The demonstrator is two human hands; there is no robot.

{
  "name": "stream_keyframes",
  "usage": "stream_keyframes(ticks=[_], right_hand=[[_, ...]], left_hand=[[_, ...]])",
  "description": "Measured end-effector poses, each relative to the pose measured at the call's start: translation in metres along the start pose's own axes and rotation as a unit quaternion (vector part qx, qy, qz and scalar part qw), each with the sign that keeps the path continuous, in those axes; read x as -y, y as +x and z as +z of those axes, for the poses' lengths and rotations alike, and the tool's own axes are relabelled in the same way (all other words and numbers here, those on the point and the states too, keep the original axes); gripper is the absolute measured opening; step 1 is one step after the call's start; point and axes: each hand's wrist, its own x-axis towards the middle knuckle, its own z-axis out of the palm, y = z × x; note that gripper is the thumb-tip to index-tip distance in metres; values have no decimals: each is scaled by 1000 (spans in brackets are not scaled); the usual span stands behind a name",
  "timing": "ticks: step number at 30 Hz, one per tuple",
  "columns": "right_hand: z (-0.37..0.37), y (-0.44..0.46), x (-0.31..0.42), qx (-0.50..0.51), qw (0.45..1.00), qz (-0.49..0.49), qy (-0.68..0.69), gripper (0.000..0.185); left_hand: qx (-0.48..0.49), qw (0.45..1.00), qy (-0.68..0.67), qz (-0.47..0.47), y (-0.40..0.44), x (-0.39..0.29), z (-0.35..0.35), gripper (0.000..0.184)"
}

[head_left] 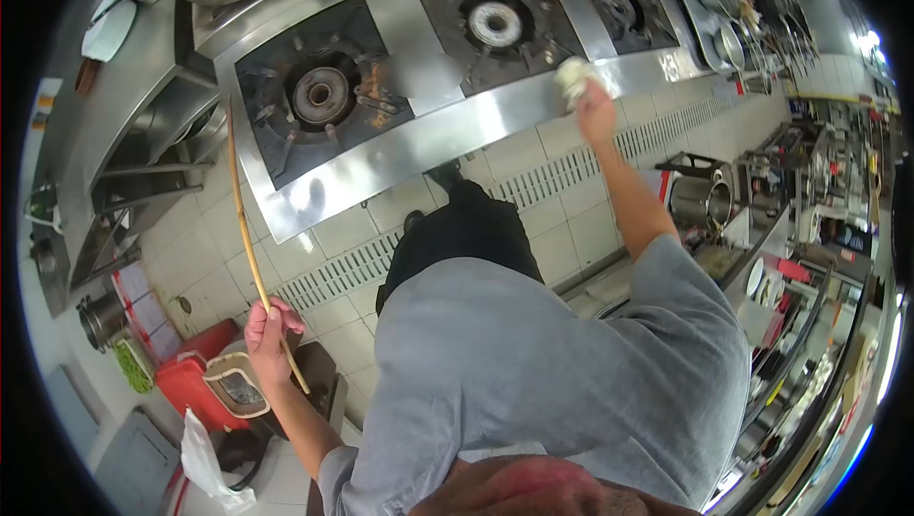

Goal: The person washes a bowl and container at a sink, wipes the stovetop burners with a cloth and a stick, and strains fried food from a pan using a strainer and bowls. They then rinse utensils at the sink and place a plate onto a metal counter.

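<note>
My left hand (273, 327) is closed around a long, thin wooden stick (244, 230). The stick slants up past the left corner of the stove, with its short lower end below my fist. Out to the right, my right hand (597, 111) grips a whitish cloth (573, 81), bunched up and slightly blurred. The cloth is at the front steel edge of the stove (514, 116), below the middle and right burners; whether it presses on the metal I cannot tell.
Three burners are set in the stove: left (321, 95), middle (495, 24) and right (619, 9). Pans and ladles (728, 40) crowd its far right. A floor grate (562, 178) runs before it. Lower left are a red bin (195, 392) and a basket (236, 385); a metal pot (702, 197) stands right.
</note>
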Motion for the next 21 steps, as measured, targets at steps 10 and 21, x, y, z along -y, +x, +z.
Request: stream_keyframes(ticks=[10, 21], right_hand=[[101, -124, 252, 93, 929, -304, 189, 35], [-56, 20, -165, 31, 946, 246, -207, 25]], left_hand=[[117, 990, 82, -8, 14, -21, 49, 20], [191, 975, 115, -25, -2, 2, 147, 17]])
